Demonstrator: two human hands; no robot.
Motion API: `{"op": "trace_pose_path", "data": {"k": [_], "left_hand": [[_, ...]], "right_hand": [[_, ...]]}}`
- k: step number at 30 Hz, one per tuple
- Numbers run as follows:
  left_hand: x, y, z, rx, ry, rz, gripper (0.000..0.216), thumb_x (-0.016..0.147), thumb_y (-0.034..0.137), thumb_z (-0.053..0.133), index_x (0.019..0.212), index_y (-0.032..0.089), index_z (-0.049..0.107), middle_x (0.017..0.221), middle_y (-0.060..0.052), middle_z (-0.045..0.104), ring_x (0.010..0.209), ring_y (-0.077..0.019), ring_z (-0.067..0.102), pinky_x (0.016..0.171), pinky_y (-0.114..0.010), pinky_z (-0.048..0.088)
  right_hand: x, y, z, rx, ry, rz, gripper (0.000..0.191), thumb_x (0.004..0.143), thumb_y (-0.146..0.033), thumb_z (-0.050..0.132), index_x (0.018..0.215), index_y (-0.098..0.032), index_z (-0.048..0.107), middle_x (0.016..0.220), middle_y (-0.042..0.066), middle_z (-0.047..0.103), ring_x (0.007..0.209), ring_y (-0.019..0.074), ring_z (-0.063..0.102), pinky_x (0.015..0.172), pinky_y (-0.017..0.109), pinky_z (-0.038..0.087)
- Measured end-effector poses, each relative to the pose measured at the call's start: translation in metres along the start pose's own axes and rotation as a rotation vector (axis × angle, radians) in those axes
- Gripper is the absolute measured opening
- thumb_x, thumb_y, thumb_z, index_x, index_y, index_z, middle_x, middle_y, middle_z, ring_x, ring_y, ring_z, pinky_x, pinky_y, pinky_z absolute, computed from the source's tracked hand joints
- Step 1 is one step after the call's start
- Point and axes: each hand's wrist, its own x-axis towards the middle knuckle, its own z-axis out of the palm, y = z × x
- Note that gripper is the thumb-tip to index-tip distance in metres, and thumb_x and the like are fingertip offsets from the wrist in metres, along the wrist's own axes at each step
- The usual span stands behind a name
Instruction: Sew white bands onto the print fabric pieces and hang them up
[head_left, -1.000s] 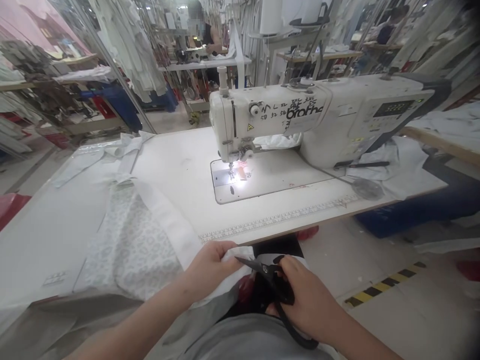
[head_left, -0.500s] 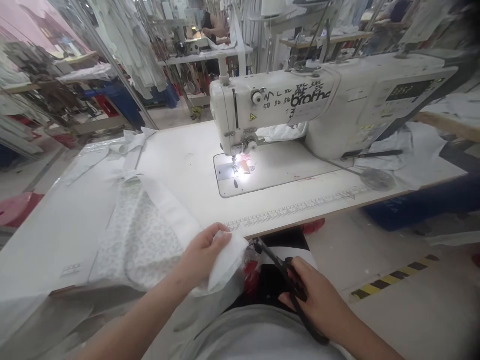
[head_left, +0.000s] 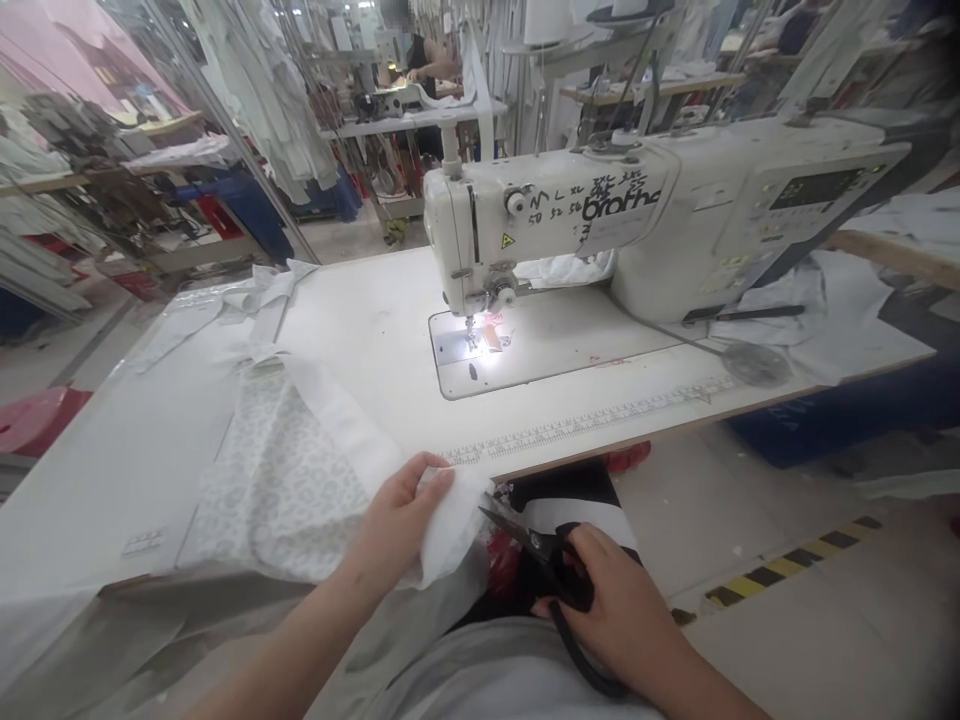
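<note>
My left hand [head_left: 409, 515] is closed on white fabric [head_left: 454, 515] at the table's front edge, thumb on top. From there the cloth runs back to the left, where a leopard-patterned grey-and-white part [head_left: 300, 470] lies on the table. In my right hand [head_left: 619, 600] are black-handled scissors [head_left: 559, 570], my fingers through the handles. Their dark blades [head_left: 510, 525] are parted and point left, with the tips at the right edge of the white fabric. Whether they touch the cloth, I cannot tell.
A white sewing machine [head_left: 555, 210] stands on the table [head_left: 360, 320], its lamp lighting the needle plate. A printed ruler [head_left: 585, 415] runs along the front edge. More white cloth lies at back left and behind the machine at right. Another person [head_left: 431, 65] sits at a machine behind.
The scissors have moved left and down to the fabric's edge, and their blades now show parted. My left hand holds the cloth in nearly the same place.
</note>
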Motion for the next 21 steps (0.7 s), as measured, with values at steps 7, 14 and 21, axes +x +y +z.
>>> {"op": "trace_pose_path", "data": {"k": [7,14,21], "left_hand": [[-0.001,-0.001,0.004,-0.008,-0.036,-0.030,0.037,0.073,0.055,0.055,0.087,0.021,0.052,0.058,0.004,0.057,0.042,-0.0116,0.050,0.037,-0.019,0.035],[-0.008,-0.005,0.017,0.078,-0.040,0.027,0.036,0.077,0.057,0.050,0.081,0.021,0.048,0.055,0.005,0.052,0.044,-0.0113,0.047,0.038,-0.018,0.034],[-0.011,0.011,0.004,0.284,-0.076,0.204,0.030,0.083,0.051,0.045,0.083,0.021,0.053,0.060,0.004,0.056,0.049,-0.0118,0.050,0.046,-0.021,0.038]], "right_hand": [[0.001,-0.002,0.001,-0.056,0.050,-0.012,0.032,0.069,-0.032,0.068,0.075,-0.021,0.038,0.081,0.002,0.052,0.077,0.0221,0.052,0.062,0.029,0.038],[0.007,-0.006,0.010,-0.006,0.060,0.014,0.031,0.070,-0.035,0.067,0.071,-0.021,0.039,0.076,0.002,0.054,0.072,0.0215,0.052,0.059,0.028,0.036],[0.007,0.004,0.007,0.303,-0.017,0.064,0.024,0.073,-0.033,0.060,0.064,-0.021,0.041,0.061,-0.003,0.051,0.058,0.0154,0.050,0.051,0.023,0.036]]}}
